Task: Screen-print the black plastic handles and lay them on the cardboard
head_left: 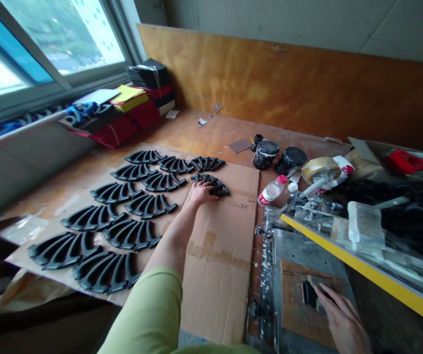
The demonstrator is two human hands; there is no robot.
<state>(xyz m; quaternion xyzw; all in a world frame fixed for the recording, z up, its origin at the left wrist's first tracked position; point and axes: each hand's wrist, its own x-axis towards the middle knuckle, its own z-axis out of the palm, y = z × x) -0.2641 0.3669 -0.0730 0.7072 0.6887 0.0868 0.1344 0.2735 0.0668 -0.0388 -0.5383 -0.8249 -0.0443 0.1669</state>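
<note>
Where the left hand (200,194) sits: on the cardboard sheet (218,275), fingers draped over the top black fan-shaped piece (211,185); not clenched, and I can't tell whether it's gripping or only touching.

Where the right hand (344,319) sits: low at the right, at the edge of a metal-framed board (307,255); fingers loose and spread just beside a dark slot (310,293), nothing visibly held.

The piece: near the cardboard's top edge, just beside the other black pieces (132,234); those lie in slanting double rows on a second cardboard sheet (45,275), their tips close but mostly apart.

Edges: the sheet's right edge runs along the wooden bench (211,132); the lower sheet's near edge overhangs toward the floor; a yellow-edged board (377,278) slants above the right hand.

Room to move: plain cardboard with a taped seam stretches between the left forearm and that right edge; the right hand has tighter space, between the frame and the yellow edge.

Nearby: two black ink tins (266,155); a plastic bottle (272,191) lying down; a tape roll (320,169); stacked papers (130,105) under the window (60,39).
</note>
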